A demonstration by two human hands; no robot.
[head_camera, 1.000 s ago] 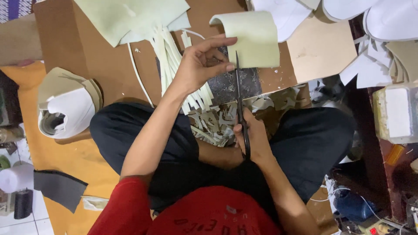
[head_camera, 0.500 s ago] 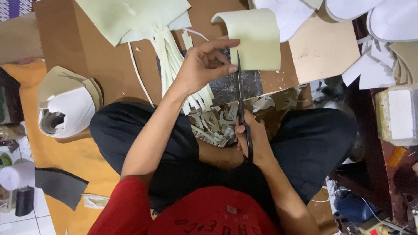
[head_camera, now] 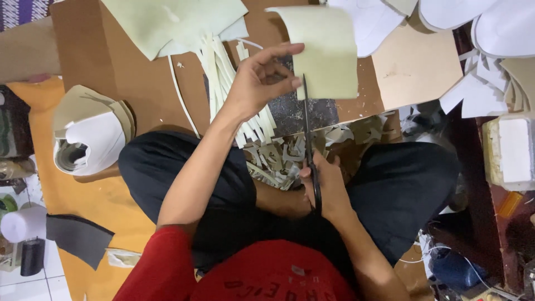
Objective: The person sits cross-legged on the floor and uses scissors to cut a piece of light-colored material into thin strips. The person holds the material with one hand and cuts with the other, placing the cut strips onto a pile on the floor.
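Two bare hands work over the lap of a person in a red shirt and black trousers, seated cross-legged on the floor. Nearest the body, the right hand (head_camera: 326, 187) is clenched around the handles of long black scissors (head_camera: 308, 139), whose blades run straight up to the lower edge of a pale green-cream rectangular sheet (head_camera: 329, 53). Just left of the scissors' tip, the left hand (head_camera: 262, 78) pinches that sheet's lower left edge between thumb and fingers, holding it up above a brown cardboard board (head_camera: 106, 67).

Below the sheet, a heap of small pale offcuts (head_camera: 284, 159) lies between the knees, and a fan of long cream strips (head_camera: 228, 83) lies on the board just left of the left hand. Left of the board, a cream and white rolled bundle of sheet material (head_camera: 89, 136) rests on an orange mat (head_camera: 67, 195), with a dark grey flat piece (head_camera: 78, 237) nearer the camera. Far right of the scissors stands a cream rectangular box (head_camera: 510, 150); whether anything is inside it cannot be told. Beyond the sheet lie white curved cut pieces (head_camera: 473, 17) and a larger pale green sheet (head_camera: 167, 22).
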